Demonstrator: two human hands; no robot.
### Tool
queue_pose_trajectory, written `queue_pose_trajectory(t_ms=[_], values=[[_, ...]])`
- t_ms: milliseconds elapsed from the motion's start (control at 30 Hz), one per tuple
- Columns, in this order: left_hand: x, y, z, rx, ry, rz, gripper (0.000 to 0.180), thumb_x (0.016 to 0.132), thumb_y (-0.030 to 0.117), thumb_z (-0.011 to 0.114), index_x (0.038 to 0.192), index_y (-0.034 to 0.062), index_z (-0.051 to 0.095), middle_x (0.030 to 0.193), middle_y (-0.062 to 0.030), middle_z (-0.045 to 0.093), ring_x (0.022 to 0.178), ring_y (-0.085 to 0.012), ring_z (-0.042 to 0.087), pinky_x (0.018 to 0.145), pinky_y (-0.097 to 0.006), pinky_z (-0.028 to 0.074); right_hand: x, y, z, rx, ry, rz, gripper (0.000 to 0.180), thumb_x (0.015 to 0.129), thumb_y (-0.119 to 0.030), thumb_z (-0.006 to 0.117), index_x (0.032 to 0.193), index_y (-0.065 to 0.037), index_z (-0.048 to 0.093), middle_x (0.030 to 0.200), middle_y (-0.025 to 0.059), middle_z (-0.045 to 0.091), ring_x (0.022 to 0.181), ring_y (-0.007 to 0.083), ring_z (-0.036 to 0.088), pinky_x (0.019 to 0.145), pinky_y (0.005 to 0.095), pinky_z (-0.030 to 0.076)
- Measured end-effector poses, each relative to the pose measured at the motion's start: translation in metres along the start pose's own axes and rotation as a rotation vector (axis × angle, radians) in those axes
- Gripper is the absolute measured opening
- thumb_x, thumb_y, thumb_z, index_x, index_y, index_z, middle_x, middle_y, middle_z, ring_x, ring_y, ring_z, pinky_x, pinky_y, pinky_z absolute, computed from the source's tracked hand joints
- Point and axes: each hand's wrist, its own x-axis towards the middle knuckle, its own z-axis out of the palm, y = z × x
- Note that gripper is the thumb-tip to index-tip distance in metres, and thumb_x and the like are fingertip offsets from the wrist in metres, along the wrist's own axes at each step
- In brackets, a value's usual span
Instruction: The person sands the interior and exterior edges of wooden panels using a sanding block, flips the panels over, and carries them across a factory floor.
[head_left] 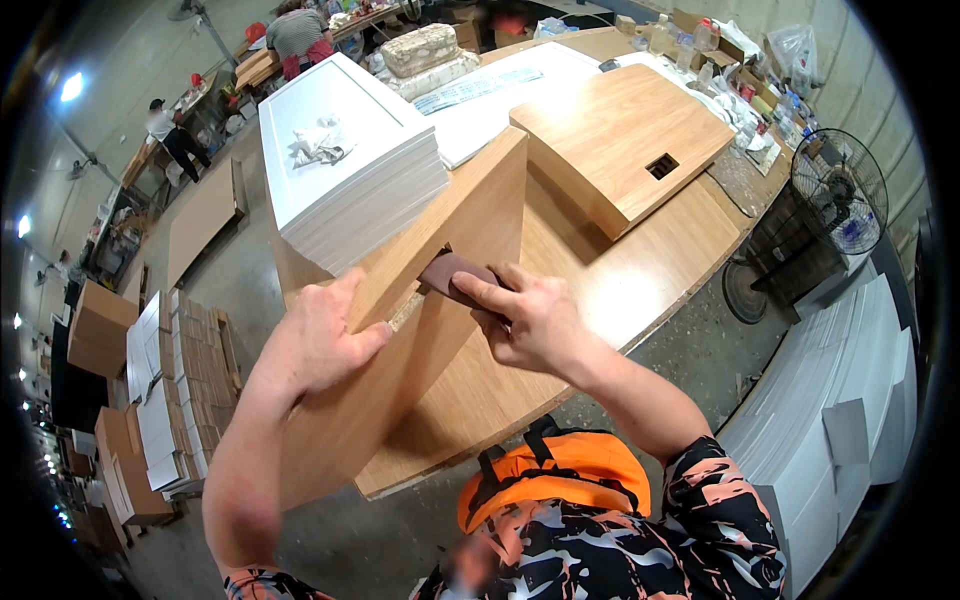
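Left hand (325, 335) grasping a wood-grain panel (420, 345), right hand (535, 315) clutching brown sandpaper (452, 274) at the panel's notch (447, 249), white panels (365, 205) stacked by the tabletop's (650, 285) left edge

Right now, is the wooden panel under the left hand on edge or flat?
On edge: the wooden panel shows its narrow side uppermost beneath the left hand, broad face dropping below.

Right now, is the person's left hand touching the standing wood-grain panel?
Touching. The head view shows the left hand laid over the upper edge of the standing wood-grain panel, without a visible gap.
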Motion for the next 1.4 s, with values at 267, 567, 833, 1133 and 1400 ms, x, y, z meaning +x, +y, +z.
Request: queue_pose_trajectory(t_ms=[267,567,833,1133,1400], values=[[0.002,0.005,-0.004,0.056,-0.045,-0.040,0.046,0.075,0.023,0.071,0.111,-0.0032,0.059,0.084,-0.0206,0.069,0.077,-0.0261,0.067,0.075,-0.036,0.052,-0.011,0.009,0.040,0.035,0.288,-0.154,0.049,0.072,-0.001,0.068,0.121,-0.008,0.062,0.089,0.0200,0.060,0.065,0.0297,0.063,0.050,0.0343,0.053],[-0.001,-0.003,-0.005,-0.040,0.017,0.073,0.047,0.076,0.021,0.070,0.113,-0.0048,0.058,0.085,-0.0273,0.066,0.081,-0.0407,0.067,0.074,-0.040,0.052,-0.011,0.008,0.047,0.051,0.288,-0.139,0.056,0.065,-0.009,0.069,0.120,-0.009,0.060,0.088,0.0189,0.059,0.070,0.0304,0.065,0.051,0.0405,0.053],[0.003,0.004,-0.003,-0.016,-0.004,0.045,0.043,0.076,0.022,0.070,0.106,-0.0058,0.058,0.084,-0.0283,0.066,0.082,-0.0420,0.066,0.073,-0.041,0.052,0.008,0.002,0.055,0.056,0.355,-0.147,0.069,0.061,-0.007,0.068,0.128,-0.007,0.054,0.100,0.0258,0.057,0.068,0.0311,0.065,0.052,0.0379,0.053],[0.000,0.011,-0.002,-0.014,0.000,0.033,0.041,0.076,0.021,0.071,0.103,-0.0063,0.056,0.079,-0.0288,0.064,0.078,-0.0437,0.065,0.069,-0.041,0.052,0.008,-0.009,0.042,0.063,0.163,-0.017,0.072,0.060,-0.010,0.071,0.131,-0.008,0.055,0.101,0.0261,0.059,0.071,0.0321,0.065,0.057,0.0392,0.055],[-0.001,0.011,-0.001,0.036,-0.009,0.019,0.040,0.077,0.022,0.071,0.100,-0.0063,0.055,0.080,-0.0304,0.063,0.081,-0.0451,0.065,0.069,-0.043,0.052,-0.015,-0.007,0.039,0.068,0.229,-0.045,0.062,0.061,-0.009,0.068,0.123,-0.007,0.061,0.101,0.0249,0.059,0.072,0.0297,0.064,0.051,0.0370,0.053]])
